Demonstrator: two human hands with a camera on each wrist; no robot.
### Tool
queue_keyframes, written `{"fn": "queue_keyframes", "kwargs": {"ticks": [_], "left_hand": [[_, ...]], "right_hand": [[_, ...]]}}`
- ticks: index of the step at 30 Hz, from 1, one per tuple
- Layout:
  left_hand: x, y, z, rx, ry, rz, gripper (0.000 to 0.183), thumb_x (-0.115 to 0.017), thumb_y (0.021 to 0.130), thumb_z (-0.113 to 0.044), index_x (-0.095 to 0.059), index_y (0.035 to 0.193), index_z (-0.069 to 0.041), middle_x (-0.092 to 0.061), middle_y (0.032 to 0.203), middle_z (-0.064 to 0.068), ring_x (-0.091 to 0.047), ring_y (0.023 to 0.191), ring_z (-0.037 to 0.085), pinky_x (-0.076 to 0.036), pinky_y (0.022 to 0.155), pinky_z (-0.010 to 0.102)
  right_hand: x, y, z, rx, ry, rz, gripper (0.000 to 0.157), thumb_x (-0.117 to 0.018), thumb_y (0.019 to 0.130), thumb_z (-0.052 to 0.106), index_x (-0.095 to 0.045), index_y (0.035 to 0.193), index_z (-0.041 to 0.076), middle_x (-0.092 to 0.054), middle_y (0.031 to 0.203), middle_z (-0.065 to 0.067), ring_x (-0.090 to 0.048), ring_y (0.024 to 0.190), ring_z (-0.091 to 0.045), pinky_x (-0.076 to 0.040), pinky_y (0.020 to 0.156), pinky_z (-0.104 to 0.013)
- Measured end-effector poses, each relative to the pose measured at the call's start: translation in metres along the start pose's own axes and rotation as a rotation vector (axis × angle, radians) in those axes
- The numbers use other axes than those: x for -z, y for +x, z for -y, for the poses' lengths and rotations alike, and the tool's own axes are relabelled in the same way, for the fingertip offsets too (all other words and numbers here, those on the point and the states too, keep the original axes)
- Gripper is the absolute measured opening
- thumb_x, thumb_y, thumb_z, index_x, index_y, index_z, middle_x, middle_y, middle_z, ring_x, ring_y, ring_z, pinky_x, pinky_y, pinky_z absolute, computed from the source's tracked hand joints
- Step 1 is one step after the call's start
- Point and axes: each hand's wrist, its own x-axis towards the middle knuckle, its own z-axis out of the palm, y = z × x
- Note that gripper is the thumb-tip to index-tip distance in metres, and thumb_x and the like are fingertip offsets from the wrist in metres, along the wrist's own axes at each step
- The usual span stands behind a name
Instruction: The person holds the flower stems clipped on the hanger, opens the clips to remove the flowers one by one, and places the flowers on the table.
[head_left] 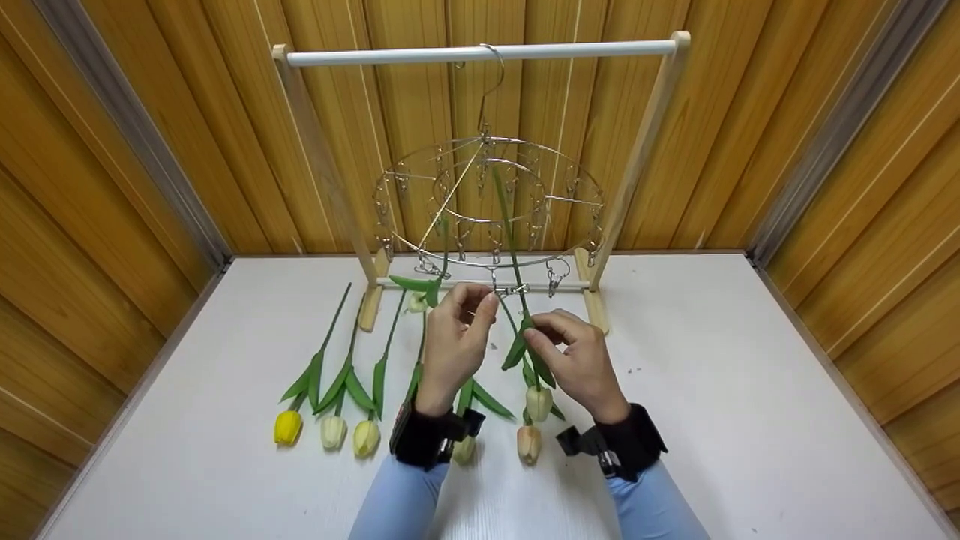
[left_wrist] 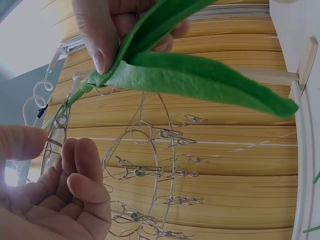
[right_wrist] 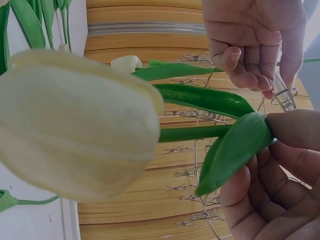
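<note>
My right hand (head_left: pixel 574 360) pinches the stem of a cream tulip (head_left: pixel 538 403) where its green leaves (right_wrist: pixel 232 152) branch off. The bloom hangs downward and the stem (head_left: pixel 510 232) rises past the front rim of a round wire clip hanger (head_left: pixel 480 264). Beside that stem, my left hand (head_left: pixel 457 349) pinches the handle end of a metal clip (left_wrist: pixel 61 121) on the hanger between thumb and forefinger, its other fingers loosely curled. The stem crosses close by this clip; whether the jaws grip it I cannot tell. Another pale tulip (head_left: pixel 418 302) hangs head-down from the hanger, left of my left hand.
A wooden stand with a white rail (head_left: pixel 390 55) carries the hanger, whose other metal clips (left_wrist: pixel 140 171) dangle around its rings. On the white table (head_left: pixel 720 390) lie several tulips, among them a yellow one (head_left: pixel 287 428) and a peach one (head_left: pixel 529 445). Wood-patterned walls (head_left: pixel 847 225) enclose the table.
</note>
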Motion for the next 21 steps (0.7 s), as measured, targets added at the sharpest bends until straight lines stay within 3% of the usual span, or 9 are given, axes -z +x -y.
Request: {"fn": "queue_keyframes", "kwargs": {"ticks": [21], "left_hand": [[-0.0011,0.0003,0.0027,-0.025,-0.017,-0.022,0.012,-0.063,0.102,-0.010,-0.068,0.100,0.001,-0.066,0.082,0.007,-0.060,0.070,0.012,-0.046,0.064,0.023]], "right_hand": [[0.0026,-0.0001,0.0001,-0.012,-0.010,0.005,0.009,-0.073,0.093,0.000,-0.077,0.101,0.003,-0.073,0.089,-0.003,-0.064,0.076,-0.009,-0.050,0.069,-0.020]]}}
